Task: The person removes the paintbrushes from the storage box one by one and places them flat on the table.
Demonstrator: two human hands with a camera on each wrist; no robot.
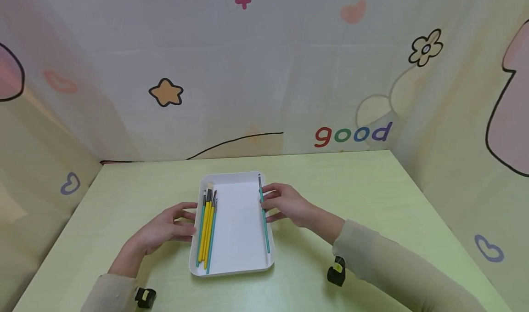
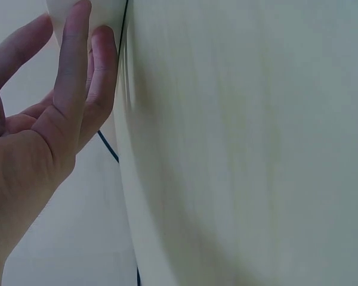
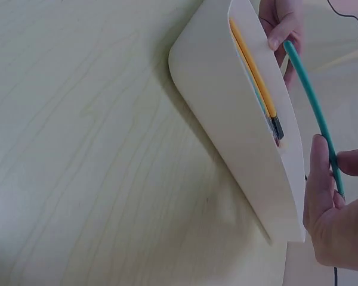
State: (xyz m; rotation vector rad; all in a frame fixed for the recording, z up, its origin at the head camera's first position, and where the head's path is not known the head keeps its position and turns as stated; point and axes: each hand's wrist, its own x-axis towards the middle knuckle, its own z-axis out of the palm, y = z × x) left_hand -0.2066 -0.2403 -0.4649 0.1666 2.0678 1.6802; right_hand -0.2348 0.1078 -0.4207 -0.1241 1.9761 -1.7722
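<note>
A white rectangular tray (image 1: 239, 234) stands on the table. My right hand (image 1: 291, 206) pinches a teal paintbrush (image 1: 266, 231) between thumb and finger at the tray's right rim, bristles pointing away from me. In the right wrist view this teal paintbrush (image 3: 313, 101) appears raised above the rim. Along the tray's left side lie several paintbrushes with yellow and teal handles (image 1: 205, 238), side by side, bristle ends at the far side. My left hand (image 1: 165, 227) touches the tray's left outer wall, its fingertips (image 2: 77, 15) against the white side in the left wrist view.
The pale wood-look table (image 1: 330, 178) extends around the tray. A printed cloth (image 1: 248, 96) with a star, a flower and the word "good" hangs behind and on both sides. Small black devices (image 1: 336, 271) sit at both sleeve cuffs.
</note>
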